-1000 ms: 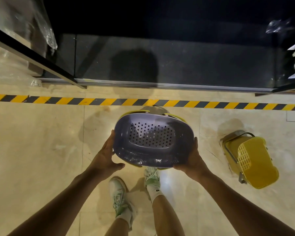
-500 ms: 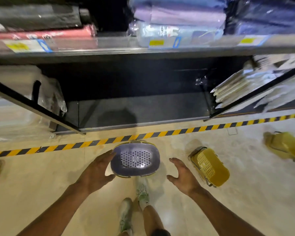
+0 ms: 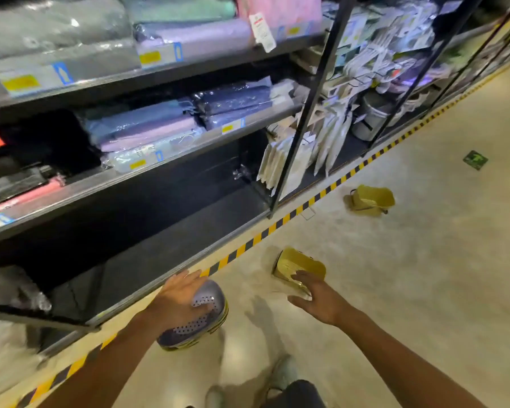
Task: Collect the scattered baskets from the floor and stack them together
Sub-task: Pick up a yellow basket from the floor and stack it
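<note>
Left hand (image 3: 179,295) rests spread-fingered on the upturned purple basket (image 3: 200,315), topping a small stack on the floor (image 3: 395,290). Right hand (image 3: 315,295) open, empty, reaching toward the near yellow basket (image 3: 302,267), tipped on its side. A far yellow basket (image 3: 370,200) lies well apart. Judgement: stack begun; at least two left.

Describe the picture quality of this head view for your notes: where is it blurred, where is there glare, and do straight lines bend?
Head view: motion blur smears the whole frame, worst at the shoes and lower left corner; both hands, the left hand and the right hand, look soft; glare glints off plastic-wrapped bedding; the hazard tape and shelf edges bow from wide-angle distortion; the bottom shelf sits in deep shadow.
</note>
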{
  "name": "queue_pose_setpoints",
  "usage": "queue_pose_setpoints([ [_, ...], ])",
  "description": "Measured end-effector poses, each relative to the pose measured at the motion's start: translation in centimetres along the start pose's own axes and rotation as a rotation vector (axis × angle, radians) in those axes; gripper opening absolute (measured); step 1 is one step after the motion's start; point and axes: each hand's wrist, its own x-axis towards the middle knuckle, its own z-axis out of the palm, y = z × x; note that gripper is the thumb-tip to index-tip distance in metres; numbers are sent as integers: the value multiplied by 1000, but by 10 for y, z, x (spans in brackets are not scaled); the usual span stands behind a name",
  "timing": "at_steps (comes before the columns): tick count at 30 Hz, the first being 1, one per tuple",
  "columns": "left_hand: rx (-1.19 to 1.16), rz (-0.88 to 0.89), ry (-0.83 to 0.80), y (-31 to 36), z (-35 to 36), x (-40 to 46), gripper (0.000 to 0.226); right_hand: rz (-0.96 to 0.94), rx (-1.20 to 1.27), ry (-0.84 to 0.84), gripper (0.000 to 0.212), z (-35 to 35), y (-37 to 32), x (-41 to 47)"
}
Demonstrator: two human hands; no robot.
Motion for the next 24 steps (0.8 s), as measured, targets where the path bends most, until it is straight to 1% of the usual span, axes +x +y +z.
queue_pose_setpoints([
  [1, 23, -22, -65, 11, -4, 9, 89, 31, 13, 13, 65, -9, 11, -9],
  [2, 36, -32, -89, 22, -7, 20, 85, 64, 24, 25, 65, -18, 23, -17],
  [4, 60, 12, -70, 46, -16, 45, 82, 113, 26, 44, 65, -37, 48, -29],
  [6, 132, 74, -70, 78, -27, 69, 80, 159, 21, 75, 66, -58, 75, -40],
  [8, 191, 126, -79, 115, -38, 95, 84, 208, 31, 115, 68, -80, 105, -53],
  [10, 214, 171, -97, 154, -46, 120, 89, 242, 49, 160, 67, -102, 137, -66],
  [13, 263, 216, -112, 212, -50, 167, 80, 303, 91, 196, 70, -133, 190, -87],
  [16, 299, 247, -120, 281, -50, 214, 81, 352, 111, 197, 73, -167, 248, -107],
  [20, 381, 334, -124, 377, -50, 273, 83, 377, 130, 235, 76, -215, 316, -122],
  [24, 390, 393, -123, 459, -53, 320, 81, 388, 118, 287, 76, -263, 371, -128],
])
